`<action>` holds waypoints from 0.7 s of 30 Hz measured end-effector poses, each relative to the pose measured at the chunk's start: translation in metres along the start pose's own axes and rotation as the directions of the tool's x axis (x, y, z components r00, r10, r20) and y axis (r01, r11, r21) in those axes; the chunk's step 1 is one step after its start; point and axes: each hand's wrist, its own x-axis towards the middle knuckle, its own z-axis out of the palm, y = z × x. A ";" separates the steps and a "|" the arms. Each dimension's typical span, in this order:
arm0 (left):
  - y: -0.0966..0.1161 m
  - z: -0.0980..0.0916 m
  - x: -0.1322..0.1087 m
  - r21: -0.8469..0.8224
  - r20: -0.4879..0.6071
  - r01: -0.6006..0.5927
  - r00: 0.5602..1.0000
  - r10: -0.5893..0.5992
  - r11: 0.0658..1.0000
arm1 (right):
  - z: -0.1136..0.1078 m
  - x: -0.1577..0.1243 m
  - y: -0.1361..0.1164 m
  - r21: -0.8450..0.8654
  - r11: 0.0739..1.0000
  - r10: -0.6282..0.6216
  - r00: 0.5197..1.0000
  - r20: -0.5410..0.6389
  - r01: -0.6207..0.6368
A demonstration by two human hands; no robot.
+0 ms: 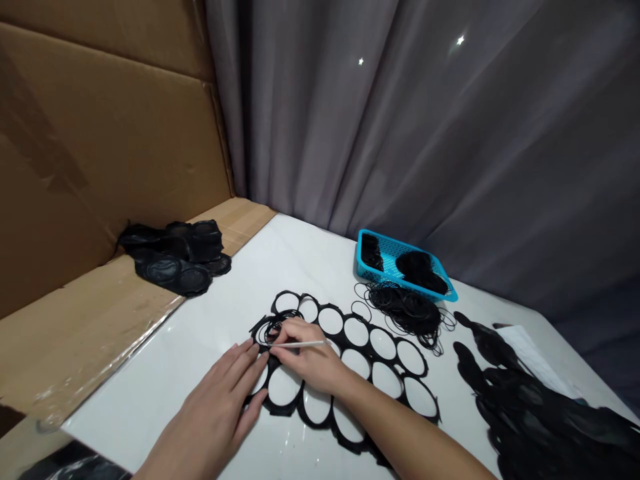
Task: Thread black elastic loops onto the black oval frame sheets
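Black holed sheet [371, 352]: flat on the white table [310, 257]. My right hand [311, 357], over its left end: fingers pinched round a white stick [303, 344], apparently for control. My left hand [227, 387]: flat on its left edge, grasping nothing, presumably steadying it.

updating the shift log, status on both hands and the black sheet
Left hand palm-down at left edge of black sheet. Right hand pinching white stick over it. Sheet flat on white table, rows of holes. Right forearm covers part of it.
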 end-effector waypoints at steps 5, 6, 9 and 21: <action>-0.001 0.002 -0.001 -0.012 0.002 -0.002 1.000 0.002 1.000 | 0.001 0.001 -0.004 -0.017 1.000 0.013 1.000 -0.022 -0.013; -0.001 0.002 -0.002 -0.013 0.008 0.004 1.000 -0.004 1.000 | 0.001 0.001 -0.004 -0.024 1.000 0.018 0.999 -0.026 -0.019; -0.001 0.002 -0.002 -0.022 0.020 0.010 1.000 -0.010 1.000 | 0.001 0.000 -0.003 -0.039 0.998 0.049 0.998 -0.039 -0.050; -0.001 0.004 -0.001 0.046 -0.016 -0.037 0.999 0.038 0.998 | 0.008 0.001 -0.005 -0.096 0.995 -0.025 0.998 -0.049 0.021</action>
